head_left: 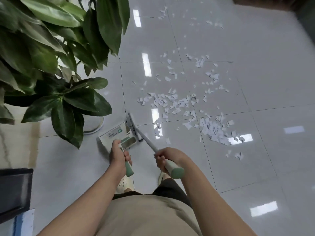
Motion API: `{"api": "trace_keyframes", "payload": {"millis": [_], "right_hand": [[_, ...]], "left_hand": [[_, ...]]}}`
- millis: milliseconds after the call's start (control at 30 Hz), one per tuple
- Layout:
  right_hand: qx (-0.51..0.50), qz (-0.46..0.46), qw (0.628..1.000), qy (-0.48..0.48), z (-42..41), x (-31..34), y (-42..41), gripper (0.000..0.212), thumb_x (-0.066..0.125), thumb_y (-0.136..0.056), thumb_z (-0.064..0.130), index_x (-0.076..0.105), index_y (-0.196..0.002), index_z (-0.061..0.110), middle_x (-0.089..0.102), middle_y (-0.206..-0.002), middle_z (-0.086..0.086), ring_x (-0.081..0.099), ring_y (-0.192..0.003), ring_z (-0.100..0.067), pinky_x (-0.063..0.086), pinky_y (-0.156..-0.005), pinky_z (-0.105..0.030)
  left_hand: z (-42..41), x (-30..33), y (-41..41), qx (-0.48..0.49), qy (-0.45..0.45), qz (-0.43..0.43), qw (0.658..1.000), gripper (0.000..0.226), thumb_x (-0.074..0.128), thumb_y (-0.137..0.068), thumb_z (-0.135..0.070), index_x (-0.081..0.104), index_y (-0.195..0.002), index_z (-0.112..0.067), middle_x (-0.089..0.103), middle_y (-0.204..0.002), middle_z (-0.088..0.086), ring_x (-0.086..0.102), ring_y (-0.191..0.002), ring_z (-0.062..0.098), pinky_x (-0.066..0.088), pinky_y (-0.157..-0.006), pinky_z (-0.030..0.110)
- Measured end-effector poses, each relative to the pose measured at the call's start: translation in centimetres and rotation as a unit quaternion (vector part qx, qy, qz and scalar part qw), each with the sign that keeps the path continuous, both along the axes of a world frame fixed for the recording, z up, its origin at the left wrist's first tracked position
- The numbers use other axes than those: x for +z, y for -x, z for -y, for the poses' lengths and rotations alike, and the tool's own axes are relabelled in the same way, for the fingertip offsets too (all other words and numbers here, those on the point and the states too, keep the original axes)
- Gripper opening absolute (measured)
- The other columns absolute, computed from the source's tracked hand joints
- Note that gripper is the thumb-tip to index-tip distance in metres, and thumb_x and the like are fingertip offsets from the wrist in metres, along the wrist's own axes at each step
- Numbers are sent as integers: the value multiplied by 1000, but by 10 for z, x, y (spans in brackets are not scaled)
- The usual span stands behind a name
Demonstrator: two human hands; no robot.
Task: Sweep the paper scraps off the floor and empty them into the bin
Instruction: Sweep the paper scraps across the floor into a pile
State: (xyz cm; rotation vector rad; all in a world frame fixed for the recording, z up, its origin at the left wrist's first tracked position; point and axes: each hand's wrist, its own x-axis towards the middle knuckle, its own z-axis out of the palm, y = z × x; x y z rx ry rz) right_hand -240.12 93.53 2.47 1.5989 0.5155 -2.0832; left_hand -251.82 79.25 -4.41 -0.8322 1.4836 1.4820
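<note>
I've got both hands full here: my left hand (118, 155) is curled round the pale green handle of the white long-handled dustpan (115, 135), which sits low by my feet, and my right hand (167, 159) grips the green-capped end of the slim white broom (146, 139). The broom's dark bristle head (133, 127) is just beside the dustpan's open edge, angled up and to the left of my right hand. The torn white paper scraps (179, 103) are ahead and to the right of the bristles, thickest in a band just beyond the broom head and in a clump (214, 130) further right, with thinner scatter running up towards the top of the view. All of it lies on glossy pale grey floor tiles (255, 82) with dark grout lines and bright ceiling-light reflections. On my left, a big potted plant with broad dark green leaves (51, 65) hangs over the dustpan side, its white pot base (93, 125) close behind the pan. A dark mat (15, 189) lies at the lower left, and my cream perforated clog (123, 183) shows below the dustpan handle.
</note>
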Motion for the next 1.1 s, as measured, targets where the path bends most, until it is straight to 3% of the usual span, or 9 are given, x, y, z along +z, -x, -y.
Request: {"api": "trace_keyframes", "payload": {"millis": [133, 367, 500, 600, 733, 800, 933, 1000, 1100], "right_hand": [[33, 20, 999, 23, -20, -26, -17, 18, 46, -94, 4, 43, -78, 11, 41, -56, 1, 43, -32, -7, 38, -31, -18], [-35, 10, 998, 60, -133, -36, -52, 14, 46, -92, 4, 48, -79, 8, 43, -51, 0, 44, -31, -7, 41, -32, -15], [-51, 34, 998, 5, -219, -49, -65, 8, 49, -89, 1, 50, -82, 6, 47, -57, -2, 45, -32, -7, 43, -32, -16], [-73, 31, 996, -38, -281, -55, -61, 11, 48, -88, 0, 48, -81, 8, 44, -56, 1, 43, -31, -6, 42, -30, -16], [-22, 27, 995, -95, -322, -64, -45, 18, 48, -90, 2, 45, -74, 10, 44, -50, 0, 42, -29, -6, 39, -30, -14], [15, 21, 988, -150, -320, -68, -39, 13, 50, -90, 0, 49, -79, 7, 45, -54, -4, 41, -30, -9, 38, -32, -14], [28, -8, 969, -245, -307, -62, -47, 5, 54, -90, -2, 57, -90, 1, 45, -58, -7, 40, -42, -16, 39, -39, -19], [-28, -16, 971, -235, -313, -55, -61, 3, 56, -91, 1, 57, -89, 4, 43, -55, -6, 39, -42, -15, 39, -39, -19], [-120, -12, 969, -216, -333, -42, -81, 5, 59, -90, 3, 55, -86, 5, 42, -49, -3, 37, -37, -13, 37, -38, -18]], "left_hand": [[-25, -5, -10, -8, 2, 18, 1000, 28, 52, -81, -46, 44, -82, -20, 29, -50, -7, 25, -40, 12, 26, -44, 23], [-73, -3, -37, 23, 29, 5, 999, 23, 48, -86, -38, 40, -74, -21, 27, -50, -5, 22, -42, 14, 24, -48, 25], [-108, 7, -53, 61, 30, 14, 998, 25, 46, -88, -37, 37, -70, -22, 26, -48, -5, 22, -36, 12, 23, -43, 21], [-132, 13, -69, 58, 2, 42, 997, 19, 47, -85, -30, 44, -73, -17, 33, -48, -3, 29, -36, 15, 28, -49, 27], [-152, 25, -90, 127, -89, 72, 985, 25, 51, -80, -15, 60, -101, -5, 61, -71, 4, 59, -54, 19, 47, -59, 31], [-163, 31, -96, 148, -100, 77, 981, 34, 53, -74, -12, 60, -106, -2, 58, -68, 0, 54, -49, 14, 45, -53, 26], [-191, 35, -93, 145, -87, 86, 982, 19, 48, -77, -21, 56, -87, -7, 33, -49, -12, 30, -35, 7, 27, -44, 18], [-210, 35, -92, 142, -85, 69, 984, 9, 46, -78, -24, 47, -75, -15, 29, -47, -12, 28, -34, 7, 25, -42, 18], [-242, 32, -89, 123, -84, 56, 987, 15, 47, -78, -28, 36, -69, -22, 29, -48, -11, 26, -35, 9, 26, -40, 18]]}}
